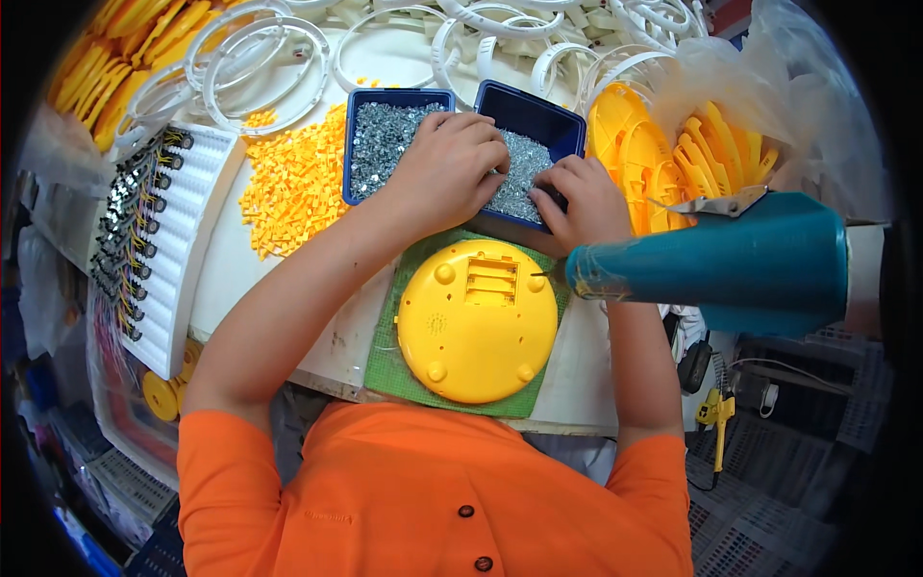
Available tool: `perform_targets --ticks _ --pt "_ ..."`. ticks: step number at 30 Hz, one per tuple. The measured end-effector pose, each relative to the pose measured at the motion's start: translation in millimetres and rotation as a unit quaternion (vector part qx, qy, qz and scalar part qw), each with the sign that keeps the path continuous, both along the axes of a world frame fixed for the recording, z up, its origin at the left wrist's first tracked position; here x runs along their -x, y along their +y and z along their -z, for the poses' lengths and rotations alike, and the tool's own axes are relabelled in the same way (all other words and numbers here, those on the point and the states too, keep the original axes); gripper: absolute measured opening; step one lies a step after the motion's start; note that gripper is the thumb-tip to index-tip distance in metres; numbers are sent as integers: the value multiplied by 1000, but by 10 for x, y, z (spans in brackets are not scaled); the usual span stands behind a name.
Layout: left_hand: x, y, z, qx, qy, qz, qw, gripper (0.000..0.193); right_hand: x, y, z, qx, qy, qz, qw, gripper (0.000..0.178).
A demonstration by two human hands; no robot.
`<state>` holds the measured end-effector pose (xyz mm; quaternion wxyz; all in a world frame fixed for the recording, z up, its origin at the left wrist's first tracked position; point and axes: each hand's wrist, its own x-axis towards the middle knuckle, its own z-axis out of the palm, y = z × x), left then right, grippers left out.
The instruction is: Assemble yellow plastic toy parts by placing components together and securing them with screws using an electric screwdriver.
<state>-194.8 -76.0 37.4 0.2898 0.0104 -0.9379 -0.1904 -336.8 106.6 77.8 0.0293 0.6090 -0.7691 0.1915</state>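
My left hand (450, 165) reaches over two blue bins with its fingers curled, its fingertips hidden above the right bin (575, 125). That bin holds small silver metal pieces that look like screws (524, 159). At its right edge is my right hand (588, 204), fingers bent down toward the pieces. What either hand pinches, if anything, is hidden. A round yellow plastic housing (471, 351) lies on a green mat (385, 361), an open battery compartment (491, 281) facing up. Over the right forearm hangs a teal powered screwdriver (711, 264), its thin dark tip near the housing's right edge.
The left blue bin (350, 159) holds more metal pieces. Small yellow parts (288, 197) are heaped beside it. A white ridged tray (178, 250) with wired components stands left. White rings (260, 67) lie behind; yellow shells (635, 144) are stacked right. A yellow-handled tool (719, 413) hangs lower right.
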Motion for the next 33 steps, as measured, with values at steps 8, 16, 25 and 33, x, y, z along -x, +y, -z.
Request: perform_targets --ticks 8,16,25,33 --pt "-560 222 -307 -216 -72 19 974 10 21 -19 52 31 -27 14 999 11" --pt "-1284 520 -390 -297 -106 11 949 10 -401 489 -89 103 -215 127 963 8" --pt "-1505 657 -355 -330 -98 -12 939 9 -1059 934 75 80 -66 22 994 16" --pt "-1533 718 -334 -146 -100 79 981 16 -950 890 -135 36 -72 30 996 12"
